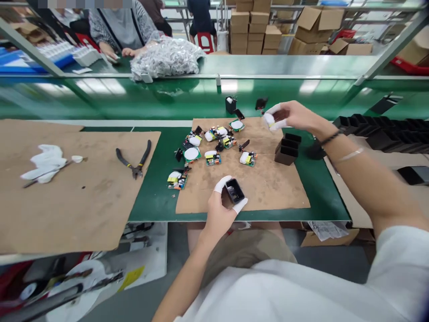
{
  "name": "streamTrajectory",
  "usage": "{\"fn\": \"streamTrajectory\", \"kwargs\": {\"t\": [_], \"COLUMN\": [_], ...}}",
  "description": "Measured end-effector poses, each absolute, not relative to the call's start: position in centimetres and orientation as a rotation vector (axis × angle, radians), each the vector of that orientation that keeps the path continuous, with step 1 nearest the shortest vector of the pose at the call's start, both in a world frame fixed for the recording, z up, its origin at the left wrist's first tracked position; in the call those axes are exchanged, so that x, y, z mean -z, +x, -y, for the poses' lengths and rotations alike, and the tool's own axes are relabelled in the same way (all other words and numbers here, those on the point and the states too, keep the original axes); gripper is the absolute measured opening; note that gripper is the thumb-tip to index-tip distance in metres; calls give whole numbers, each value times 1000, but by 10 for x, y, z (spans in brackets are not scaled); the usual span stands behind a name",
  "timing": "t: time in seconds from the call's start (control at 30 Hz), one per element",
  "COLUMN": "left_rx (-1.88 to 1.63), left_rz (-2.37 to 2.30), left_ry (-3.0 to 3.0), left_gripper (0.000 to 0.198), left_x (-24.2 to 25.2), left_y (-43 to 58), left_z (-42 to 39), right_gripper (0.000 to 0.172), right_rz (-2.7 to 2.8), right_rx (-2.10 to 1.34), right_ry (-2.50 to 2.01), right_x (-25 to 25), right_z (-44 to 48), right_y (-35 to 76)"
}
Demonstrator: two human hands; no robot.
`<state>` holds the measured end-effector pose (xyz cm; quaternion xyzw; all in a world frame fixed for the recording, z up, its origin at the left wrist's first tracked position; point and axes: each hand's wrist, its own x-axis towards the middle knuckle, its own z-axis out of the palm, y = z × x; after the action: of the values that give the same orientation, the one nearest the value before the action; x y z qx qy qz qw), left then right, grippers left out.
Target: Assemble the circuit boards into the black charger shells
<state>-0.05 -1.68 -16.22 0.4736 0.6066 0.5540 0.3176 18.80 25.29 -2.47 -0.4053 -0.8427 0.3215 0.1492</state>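
Green belting is seen across the table (157,192), and on it a brown cardboard sheet (268,188) is laid, taken below as the landmark. Left of the sheet a larger cardboard sheet (83,201) is spread, on which pliers (134,163) and a heap of white cloth (47,163) are lying. Right of the sheet, rows of black trays (385,129) are set out. Beyond the sheet, across the table, a clear bag of parts (166,56) is being handled by another person.

On the far half of the sheet several small circuit boards (214,147) are scattered, and near its right edge a small stack of housings (287,150) is placed.

Over the near edge of the sheet the left hand (219,210) is held. Its cot-covered fingers are closed on 1 black housing (234,191), mouth turned upward. Above the far right corner of the sheet the right hand (295,117) is held, its fingers pinched on a white-and-yellow part (269,120). This is seemingly a board, though its detail is blurred.

The step in hand is judged to be the bringing together of part and housing. 1 is gripped in each hand, and the 2 are well apart. For them to be joined, the part would have to be carried down over the sheet, lined up with the open mouth and slid in squarely. The housing would need to be steadied throughout.
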Motion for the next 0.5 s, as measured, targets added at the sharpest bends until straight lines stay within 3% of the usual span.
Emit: {"fn": "streamTrajectory", "kwargs": {"t": [0.07,0.27,0.4,0.5], "left_rx": [-1479,-1495,-1450,-1429], "left_rz": [-1536,-1433,-1424,-1455], "left_ry": [1213,1138,1167,1249], "left_gripper": [66,67,68,68], "left_x": [157,133,114,104], "left_y": [0,4,9,12], "left_z": [17,22,25,23], "right_gripper": [28,39,42,45], "right_rz": [2073,1521,1205,1094], "right_rx": [-1286,-1804,-1819,-1714], "right_ry": [-954,-899,-853,-773], "right_x": [27,96,140,137], "right_z": [-215,-105,-60,-45], "right_y": [195,233,239,224]}}
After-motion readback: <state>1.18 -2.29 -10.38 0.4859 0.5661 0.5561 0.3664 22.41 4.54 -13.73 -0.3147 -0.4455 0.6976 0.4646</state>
